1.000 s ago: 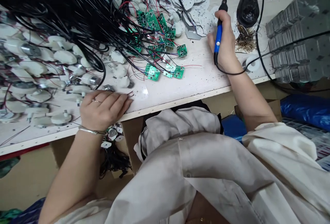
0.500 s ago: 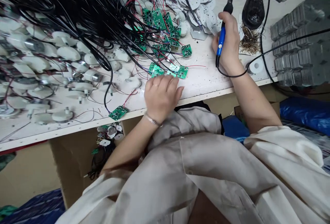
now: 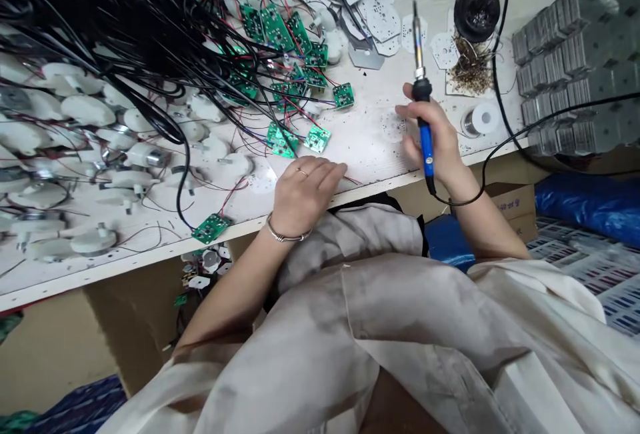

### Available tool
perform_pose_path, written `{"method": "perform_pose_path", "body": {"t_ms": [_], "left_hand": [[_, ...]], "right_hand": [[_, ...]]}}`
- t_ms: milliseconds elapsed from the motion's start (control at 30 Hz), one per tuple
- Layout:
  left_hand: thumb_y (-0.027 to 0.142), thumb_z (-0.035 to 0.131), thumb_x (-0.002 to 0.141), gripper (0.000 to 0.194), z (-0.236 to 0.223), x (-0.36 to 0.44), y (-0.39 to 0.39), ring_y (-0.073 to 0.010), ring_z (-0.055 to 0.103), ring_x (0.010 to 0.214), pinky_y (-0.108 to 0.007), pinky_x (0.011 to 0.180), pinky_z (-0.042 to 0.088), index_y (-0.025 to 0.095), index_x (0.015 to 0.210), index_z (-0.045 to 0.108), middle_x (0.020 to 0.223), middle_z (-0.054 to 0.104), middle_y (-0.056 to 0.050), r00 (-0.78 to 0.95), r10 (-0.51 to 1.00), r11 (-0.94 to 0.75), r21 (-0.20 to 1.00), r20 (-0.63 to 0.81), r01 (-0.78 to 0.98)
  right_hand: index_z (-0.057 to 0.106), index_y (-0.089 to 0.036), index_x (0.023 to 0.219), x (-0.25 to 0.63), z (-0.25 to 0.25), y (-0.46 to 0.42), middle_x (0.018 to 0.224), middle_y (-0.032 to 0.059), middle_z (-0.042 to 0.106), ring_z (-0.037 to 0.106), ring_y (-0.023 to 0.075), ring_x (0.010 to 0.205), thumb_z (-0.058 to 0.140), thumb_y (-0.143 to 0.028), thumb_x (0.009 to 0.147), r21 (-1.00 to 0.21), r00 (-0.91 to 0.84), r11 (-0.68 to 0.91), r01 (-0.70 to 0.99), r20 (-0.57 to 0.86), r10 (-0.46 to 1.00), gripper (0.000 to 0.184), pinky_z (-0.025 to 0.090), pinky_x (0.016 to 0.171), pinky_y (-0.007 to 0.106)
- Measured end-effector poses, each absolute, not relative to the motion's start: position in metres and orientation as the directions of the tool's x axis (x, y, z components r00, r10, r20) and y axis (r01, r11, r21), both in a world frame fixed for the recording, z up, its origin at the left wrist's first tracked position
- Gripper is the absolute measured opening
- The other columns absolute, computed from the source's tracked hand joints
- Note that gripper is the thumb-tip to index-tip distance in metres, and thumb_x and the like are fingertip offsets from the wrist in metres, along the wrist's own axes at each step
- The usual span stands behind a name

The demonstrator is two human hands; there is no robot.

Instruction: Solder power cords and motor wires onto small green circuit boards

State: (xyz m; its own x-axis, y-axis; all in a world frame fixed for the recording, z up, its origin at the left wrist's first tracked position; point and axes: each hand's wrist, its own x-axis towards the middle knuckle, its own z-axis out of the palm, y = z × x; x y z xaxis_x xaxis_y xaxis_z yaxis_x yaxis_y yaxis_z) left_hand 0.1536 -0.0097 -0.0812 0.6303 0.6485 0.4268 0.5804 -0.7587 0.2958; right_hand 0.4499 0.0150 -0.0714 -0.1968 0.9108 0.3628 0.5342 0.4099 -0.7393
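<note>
My right hand grips a soldering iron by its blue handle, with the metal tip pointing up and away from me. At the table's front edge is my left hand, its fingers curled down and closed. Thin red wire ends stick out beside its fingertips; the circuit board they seem to belong to is hidden under the hand. Just beyond it lie a green circuit board and another green circuit board. A further board with a black cable rests at the edge, left of that hand.
Black cables and white motor housings crowd the left side. White perforated discs are piled at the back. To the right are a solder spool, a dark iron rest, solder scraps and stacked clear-wrapped parts.
My left hand has drawn back towards the edge, and one of the boards beside it is no longer visible. The soldering iron has come nearer and its tip now shows. The view has shifted right.
</note>
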Motion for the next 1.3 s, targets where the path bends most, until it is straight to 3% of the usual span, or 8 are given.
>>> {"method": "perform_pose_path", "body": {"t_ms": [200,367,500,633,833,967,1133,1300], "left_hand": [[0.027,0.038,0.109,0.034,-0.079,0.149,0.002,-0.0169,0.066,0.083,-0.044,0.102,0.053,0.028,0.088,0.065,0.083,0.07,0.002,0.691,0.64,-0.763,0.383,0.336,0.521],[0.032,0.057,0.101,0.018,-0.079,0.15,-0.005,-0.0183,0.062,0.079,-0.047,0.098,0.049,0.026,0.086,0.067,0.077,0.068,0.001,0.523,0.752,-0.658,0.406,0.401,0.635],[0.031,0.059,0.098,0.015,-0.078,0.156,-0.017,-0.0209,0.063,0.079,-0.049,0.09,0.045,0.025,0.088,0.068,0.076,0.068,0.0,0.35,0.835,-0.53,0.448,0.425,0.721],[0.03,0.059,0.097,0.016,-0.078,0.161,-0.022,-0.0216,0.064,0.08,-0.048,0.087,0.044,0.024,0.083,0.063,0.075,0.066,0.0,0.307,0.844,-0.497,0.426,0.441,0.756],[0.027,0.059,0.093,0.009,-0.078,0.162,-0.026,-0.0217,0.065,0.087,-0.049,0.089,0.044,0.025,0.084,0.057,0.082,0.069,0.0,0.302,0.821,-0.505,0.37,0.484,0.78],[0.024,0.055,0.096,0.008,-0.078,0.164,-0.029,-0.0193,0.068,0.096,-0.052,0.105,0.039,0.025,0.088,0.056,0.097,0.075,0.002,0.347,0.82,-0.542,0.422,0.455,0.726],[0.027,0.055,0.099,0.015,-0.078,0.164,-0.031,-0.0184,0.061,0.074,-0.049,0.097,0.041,0.025,0.085,0.061,0.072,0.066,0.002,0.32,0.851,-0.502,0.467,0.416,0.728],[0.028,0.057,0.097,0.01,-0.082,0.159,-0.032,-0.021,0.061,0.081,-0.052,0.1,0.037,0.025,0.088,0.061,0.075,0.065,0.001,0.329,0.876,-0.473,0.491,0.354,0.731]], "right_hand": [[0.064,-0.032,0.125,0.465,-0.073,0.031,0.138,0.0023,0.067,0.067,0.024,0.126,0.066,-0.054,0.089,-0.758,-0.325,0.314,0.572,0.142,0.935,0.042,0.056,0.11,0.049],[0.064,-0.031,0.123,0.431,-0.079,0.002,0.136,0.0073,0.067,0.064,0.03,0.129,0.073,-0.062,0.081,-0.726,-0.159,0.272,0.632,0.222,0.962,0.053,0.054,0.112,0.049],[0.061,-0.033,0.124,0.404,-0.075,-0.019,0.136,0.0063,0.067,0.067,0.024,0.124,0.068,-0.057,0.088,-0.773,-0.069,0.227,0.592,0.233,0.97,0.044,0.059,0.107,0.041],[0.062,-0.035,0.124,0.407,-0.076,-0.022,0.14,0.0027,0.066,0.07,0.0198,0.122,0.06,-0.04,0.093,-0.775,-0.322,0.385,0.501,0.246,0.914,0.032,0.061,0.103,0.039],[0.056,-0.036,0.138,0.409,-0.084,-0.016,0.151,0.0013,0.058,0.064,0.0152,0.132,0.049,-0.025,0.098,-0.746,-0.57,0.51,0.427,0.216,0.793,0.042,0.057,0.106,0.035],[0.056,-0.038,0.137,0.394,-0.082,-0.012,0.153,-0.0024,0.057,0.062,0.0154,0.135,0.048,-0.03,0.1,-0.762,-0.519,0.447,0.468,0.173,0.837,0.039,0.055,0.109,0.035],[0.062,-0.036,0.129,0.383,-0.085,-0.017,0.144,-0.0028,0.064,0.066,0.0158,0.128,0.051,-0.035,0.097,-0.793,-0.393,0.36,0.492,0.166,0.904,0.034,0.058,0.104,0.034],[0.063,-0.033,0.13,0.4,-0.083,-0.016,0.143,-0.0001,0.066,0.067,0.0172,0.127,0.056,-0.026,0.091,-0.848,-0.524,0.393,0.357,0.167,0.835,0.04,0.057,0.106,0.035]]}}
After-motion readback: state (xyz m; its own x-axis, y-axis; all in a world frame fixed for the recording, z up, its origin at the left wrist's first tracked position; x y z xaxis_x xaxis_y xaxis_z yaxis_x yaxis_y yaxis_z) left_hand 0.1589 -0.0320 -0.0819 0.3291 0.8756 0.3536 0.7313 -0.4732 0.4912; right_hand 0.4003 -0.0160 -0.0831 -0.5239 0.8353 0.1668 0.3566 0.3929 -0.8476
